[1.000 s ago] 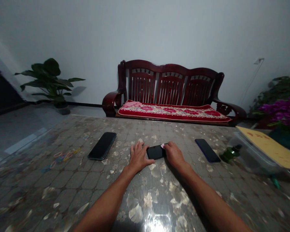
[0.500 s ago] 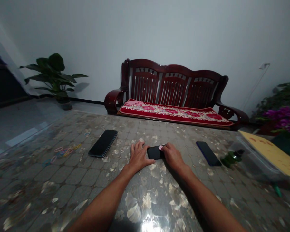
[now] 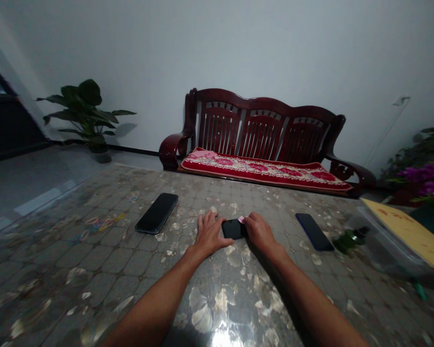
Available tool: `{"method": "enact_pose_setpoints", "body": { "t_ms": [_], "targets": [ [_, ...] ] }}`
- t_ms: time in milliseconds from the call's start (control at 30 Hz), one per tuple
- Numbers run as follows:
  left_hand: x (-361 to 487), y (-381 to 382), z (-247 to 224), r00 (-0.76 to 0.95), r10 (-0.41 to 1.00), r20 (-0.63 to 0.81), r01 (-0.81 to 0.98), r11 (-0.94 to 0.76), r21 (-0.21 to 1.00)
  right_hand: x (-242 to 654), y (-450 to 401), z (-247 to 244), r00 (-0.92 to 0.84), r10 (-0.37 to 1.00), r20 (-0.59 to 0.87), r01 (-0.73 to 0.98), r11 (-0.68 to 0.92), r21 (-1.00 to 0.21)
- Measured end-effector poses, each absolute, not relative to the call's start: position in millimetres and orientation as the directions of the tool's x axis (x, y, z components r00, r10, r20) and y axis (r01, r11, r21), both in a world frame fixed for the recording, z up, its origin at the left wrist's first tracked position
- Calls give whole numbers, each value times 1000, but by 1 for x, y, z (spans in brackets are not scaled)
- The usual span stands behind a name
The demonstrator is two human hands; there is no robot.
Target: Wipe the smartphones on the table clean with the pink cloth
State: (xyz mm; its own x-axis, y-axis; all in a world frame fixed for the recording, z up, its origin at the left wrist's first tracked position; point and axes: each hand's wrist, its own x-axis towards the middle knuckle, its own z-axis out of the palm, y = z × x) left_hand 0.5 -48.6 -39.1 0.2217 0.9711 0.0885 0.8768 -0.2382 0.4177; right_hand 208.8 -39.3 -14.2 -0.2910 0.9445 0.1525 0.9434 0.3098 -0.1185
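Observation:
A small black smartphone (image 3: 234, 229) lies flat on the patterned tabletop. My left hand (image 3: 210, 233) grips its left end, thumb along the near edge and index finger at the far corner; the other fingers rest spread on the table. At the phone's right end, my right hand (image 3: 259, 231) is closed in a pinch. A small pink-and-white piece (image 3: 241, 220) pokes out of those fingers over the phone's far right corner; whether it is paper or cloth I cannot tell. The fingers hide the phone's right edge.
A larger dark phone (image 3: 156, 213) lies to the left, near several coloured rubber bands (image 3: 103, 223). On the right are a blue-edged phone (image 3: 314, 232), a green bottle (image 3: 350, 239) and a clear plastic box (image 3: 386, 250) under a yellow sheet (image 3: 408, 231). A wooden bench (image 3: 260, 130) stands beyond the table.
The view has turned slightly left, so everything sits a little further right. Both hands keep nearly the same places at the small phone, with the pink-and-white piece still in the right fingers.

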Motion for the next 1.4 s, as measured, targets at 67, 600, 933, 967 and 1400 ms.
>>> {"method": "enact_pose_setpoints", "body": {
  "t_ms": [67,600,933,967,1400],
  "targets": [
    [0,-49,-39,219,971,93,876,-238,419,215,-36,-12,-226,962,152,964,243,-108],
    [0,-49,-39,196,975,109,877,-224,425,211,-34,-9,-178,974,137,975,194,-110],
    [1,-50,-37,188,978,94,882,-210,422,181,-41,-15,-322,939,121,931,337,-139],
    [1,-50,-37,187,978,92,880,-208,426,182,-41,-15,-331,936,121,927,346,-143],
    [1,-50,-34,178,980,85,878,-197,437,177,-39,-12,-296,947,127,938,313,-150]
  ]
}}
